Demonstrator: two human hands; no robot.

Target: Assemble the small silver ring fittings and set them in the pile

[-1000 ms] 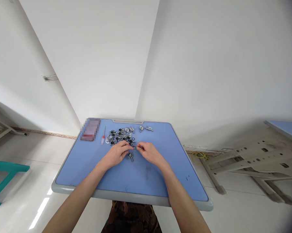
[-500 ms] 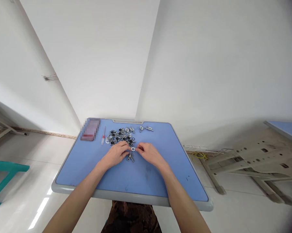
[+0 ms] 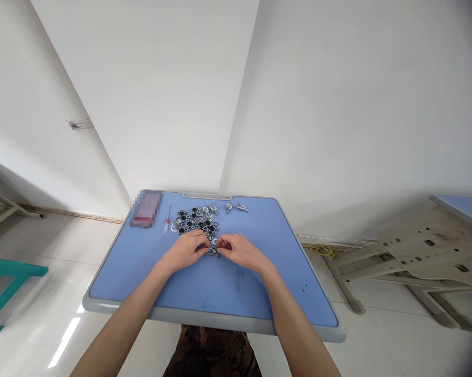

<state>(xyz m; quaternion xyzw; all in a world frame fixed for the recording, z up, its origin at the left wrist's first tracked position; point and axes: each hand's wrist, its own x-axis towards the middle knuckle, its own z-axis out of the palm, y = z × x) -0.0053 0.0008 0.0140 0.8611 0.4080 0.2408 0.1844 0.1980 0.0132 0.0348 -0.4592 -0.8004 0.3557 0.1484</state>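
1. Here's the small metal part [image 3: 214, 252], low between the two hands, right at the fingertips and just above the bare middle of the blue desk [image 3: 220, 288].
2. Left hand [image 3: 186, 250]: thumb and fingers bent to a narrow grip at the part's left end; whether they pinch it, I can't tell.
3. Right hand [image 3: 240, 251]: narrow grip too, thumb tip by the part's right side, firm hold or light touch too small to tell.
4. Both hands come in palms down, fingers curled inward, forearms angling up from the near edge.
5. Just beyond the part lies a pale flat plate [image 3: 214, 241], and past that the pile of metal parts [image 3: 192, 220].
6. Screwdriver [image 3: 166, 225] left of the pile, two loose metal pieces [image 3: 241, 208] off to its upper right.
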